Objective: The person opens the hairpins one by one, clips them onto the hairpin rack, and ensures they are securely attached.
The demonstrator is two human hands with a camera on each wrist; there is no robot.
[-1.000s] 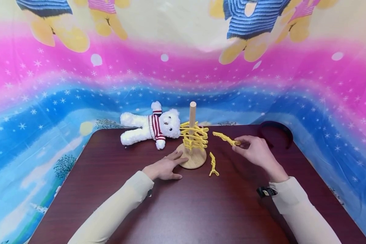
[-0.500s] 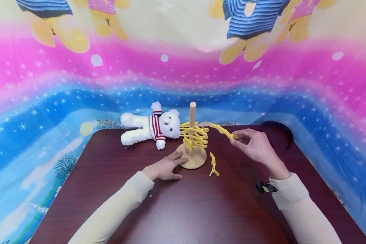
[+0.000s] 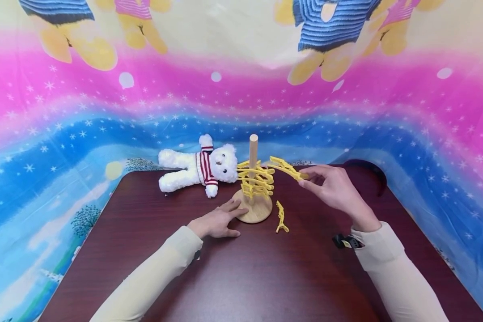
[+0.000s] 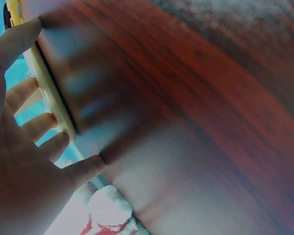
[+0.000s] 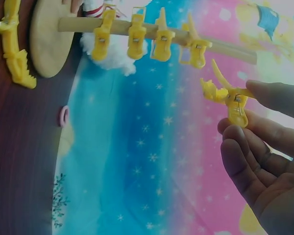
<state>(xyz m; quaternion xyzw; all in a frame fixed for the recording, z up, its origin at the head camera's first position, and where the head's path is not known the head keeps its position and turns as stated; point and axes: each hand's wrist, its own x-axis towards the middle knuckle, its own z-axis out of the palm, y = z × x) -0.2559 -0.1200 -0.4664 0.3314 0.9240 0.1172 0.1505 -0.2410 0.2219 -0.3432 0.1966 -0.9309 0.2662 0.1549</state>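
Note:
A round wooden post (image 3: 253,150) stands upright on a disc base (image 3: 258,216), with several yellow alligator hair clips (image 3: 259,181) clamped across it one above another. My left hand (image 3: 216,221) lies with spread fingers on the left edge of the base. Thumb and fingers of my right hand (image 3: 338,190) pinch the handle end of another yellow alligator hair clip (image 5: 237,105). Its toothed halves are spread apart and point towards the post, close beside the topmost clamped clip in the right wrist view. One loose yellow clip (image 3: 281,218) lies on the table, right of the base.
A white teddy bear (image 3: 221,163) in a striped sweater lies on its back left of the post, head by the clips. A dark curved band (image 3: 376,169) rests at the far right corner. A small pink ring (image 5: 63,116) sits near the table's back edge. Printed cloth hangs behind.
My right hand has moved left and slightly up, bringing the clip to the post, and the clip's halves have spread. My left hand has stayed on the base.

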